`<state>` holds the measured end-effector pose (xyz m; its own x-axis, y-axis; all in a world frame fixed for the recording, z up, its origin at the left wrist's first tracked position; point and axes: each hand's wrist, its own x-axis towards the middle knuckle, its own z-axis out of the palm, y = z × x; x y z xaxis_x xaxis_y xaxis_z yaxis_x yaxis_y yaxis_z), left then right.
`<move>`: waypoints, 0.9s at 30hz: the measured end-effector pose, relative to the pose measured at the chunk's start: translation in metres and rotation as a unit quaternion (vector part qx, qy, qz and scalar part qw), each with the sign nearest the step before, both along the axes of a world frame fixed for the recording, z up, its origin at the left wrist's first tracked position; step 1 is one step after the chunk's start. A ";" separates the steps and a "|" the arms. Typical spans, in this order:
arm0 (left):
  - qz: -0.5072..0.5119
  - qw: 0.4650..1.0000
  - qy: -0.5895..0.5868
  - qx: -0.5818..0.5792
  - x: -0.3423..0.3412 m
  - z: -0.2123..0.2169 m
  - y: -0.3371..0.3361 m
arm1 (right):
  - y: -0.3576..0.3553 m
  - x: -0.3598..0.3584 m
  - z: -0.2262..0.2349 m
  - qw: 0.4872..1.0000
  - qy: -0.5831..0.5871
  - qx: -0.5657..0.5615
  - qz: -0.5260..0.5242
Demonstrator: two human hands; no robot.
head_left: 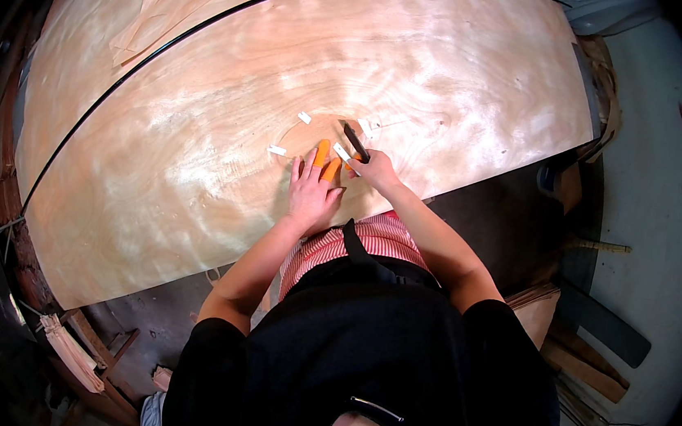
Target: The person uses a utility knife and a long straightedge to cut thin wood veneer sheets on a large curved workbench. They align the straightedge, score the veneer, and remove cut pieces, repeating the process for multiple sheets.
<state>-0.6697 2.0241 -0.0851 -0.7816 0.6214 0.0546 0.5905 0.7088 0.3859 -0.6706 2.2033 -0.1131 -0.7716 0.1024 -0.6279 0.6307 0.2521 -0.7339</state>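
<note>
Head view. My left hand point(311, 192) lies flat on the veneer sheet point(198, 158), fingers spread apart and pressing down, gripping nothing. Two of its fingertips wear orange finger guards point(323, 155).

My right hand point(374, 169) is closed around the handle of a dark-bladed knife point(356, 142), the blade angled up and away from me, its tip on the sheet just beyond my left fingertips.

The sheet is pale, with wavy grain, and covers most of the dark workbench point(481, 210). It lies flat, its near edge just ahead of my body.

In front of my hands a rounded patch outline point(303, 139) shows faintly in the surface. Short white tape strips point(277, 150) sit around its rim, one touching the knife hand's fingers. A thin black line point(169, 40) curves across the far half of the sheet. Loose veneer offcuts point(173, 0) lie at the far left.

Handling judgement: the sheet looks thin, light and floppy, brittle along the grain, likely to split or crease if lifted by one corner. Better held down with a flat palm near the cut, and carried supported at two well-apart edges.

Scrap wood strips point(73, 351) are stacked at lower left, below the bench.
</note>
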 end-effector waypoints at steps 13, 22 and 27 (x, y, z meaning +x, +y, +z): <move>-0.010 0.999 0.015 -0.035 0.001 -0.006 0.020 | -0.003 0.021 0.017 0.989 -0.038 -0.108 -0.094; -0.129 0.989 -0.036 -0.058 0.018 0.009 0.018 | 0.019 0.081 0.004 0.989 0.025 -0.099 -0.107; -0.136 0.990 -0.045 -0.006 0.021 0.007 0.026 | 0.039 0.087 -0.005 0.994 0.070 0.030 -0.075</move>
<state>-0.6483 2.0506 -0.0778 -0.5875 0.8091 -0.0164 0.7234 0.5342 0.4374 -0.5840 2.2420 -0.1180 -0.8245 0.2566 -0.5044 0.5569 0.2095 -0.8037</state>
